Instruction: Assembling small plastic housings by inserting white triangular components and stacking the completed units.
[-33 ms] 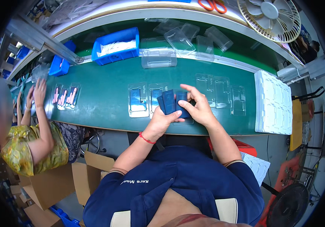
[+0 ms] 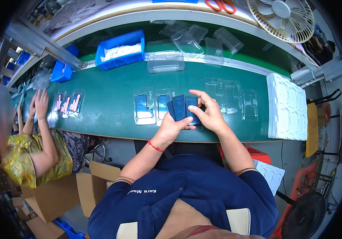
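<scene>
- A few dark blue flat pieces [image 2: 180, 107] are held in front of the chest, over the near edge of the green table [image 2: 107, 103], and are spread in a small fan.
- The fan is gripped from below by the left hand [image 2: 170, 129]; its thumb is laid across the lower ends, while how its other fingers are bent cannot be told, as they are mostly hidden underneath.
- The rightmost piece [image 2: 191, 101] is pinched by the right hand [image 2: 211, 117], with the thumb pressed on its face; the index finger is stretched out beyond it, apart from the thumb.
- A red cord [image 2: 155, 145] is worn on the left wrist.
- Just left of the hands, two clear trays [image 2: 144, 121] are laid side by side, and a dark blue piece is seen in each.
- To the right, three more clear trays [image 2: 232, 95] are set in a row, followed by a tall stack of white trays [image 2: 288, 107].
- Behind, a blue bin [image 2: 123, 61] is filled with white items.
- At the far left, pink items [image 2: 65, 104] in clear packs are placed near a co-worker's hands [image 2: 40, 104].
</scene>
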A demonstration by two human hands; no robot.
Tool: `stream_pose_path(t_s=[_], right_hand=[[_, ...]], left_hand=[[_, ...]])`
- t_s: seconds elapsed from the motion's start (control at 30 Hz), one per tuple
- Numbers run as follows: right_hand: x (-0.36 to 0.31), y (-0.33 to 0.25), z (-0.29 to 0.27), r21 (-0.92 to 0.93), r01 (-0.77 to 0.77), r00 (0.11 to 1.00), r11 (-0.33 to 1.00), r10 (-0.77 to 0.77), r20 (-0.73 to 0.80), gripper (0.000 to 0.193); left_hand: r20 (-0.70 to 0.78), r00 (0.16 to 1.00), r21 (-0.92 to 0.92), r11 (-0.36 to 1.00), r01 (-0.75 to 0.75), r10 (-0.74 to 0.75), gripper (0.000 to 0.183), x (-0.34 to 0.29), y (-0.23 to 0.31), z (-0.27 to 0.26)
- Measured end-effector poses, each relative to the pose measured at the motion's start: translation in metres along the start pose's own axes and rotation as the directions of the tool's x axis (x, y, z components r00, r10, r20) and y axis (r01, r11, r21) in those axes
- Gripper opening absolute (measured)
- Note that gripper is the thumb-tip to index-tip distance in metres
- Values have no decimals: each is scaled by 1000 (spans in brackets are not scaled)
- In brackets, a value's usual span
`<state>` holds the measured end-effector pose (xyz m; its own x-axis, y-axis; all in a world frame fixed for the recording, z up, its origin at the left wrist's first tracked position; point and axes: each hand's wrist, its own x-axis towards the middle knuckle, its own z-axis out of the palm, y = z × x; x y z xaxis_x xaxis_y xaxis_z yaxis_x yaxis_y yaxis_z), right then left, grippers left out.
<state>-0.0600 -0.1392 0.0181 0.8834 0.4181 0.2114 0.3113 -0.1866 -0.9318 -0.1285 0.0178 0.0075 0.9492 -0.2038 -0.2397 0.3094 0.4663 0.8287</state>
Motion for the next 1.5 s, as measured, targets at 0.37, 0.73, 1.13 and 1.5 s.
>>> stream_pose_path(t_s=[0.37, 0.73, 1.13, 1.5], right_hand=[[18, 27, -50, -774, -103, 889, 625, -291, -353, 40], [9, 41, -99, -421, -220, 848, 880, -41, -528, 29], [-16, 14, -46, -75, 105, 980, 992, -116, -160, 20], [-64, 66, -172, -512, -392, 788, 764, -9, -616, 31]], left_hand=[[-8, 1000, -141, 990, 2, -3, 57, 19, 5, 14], [61, 998, 24, 999, -36, 35, 74, 37, -3, 41], [259, 941, 157, 951, -265, 219, 93, 49, -11, 63], [260, 871, 936, -331, -121, 418, 95, 12, -11, 26]])
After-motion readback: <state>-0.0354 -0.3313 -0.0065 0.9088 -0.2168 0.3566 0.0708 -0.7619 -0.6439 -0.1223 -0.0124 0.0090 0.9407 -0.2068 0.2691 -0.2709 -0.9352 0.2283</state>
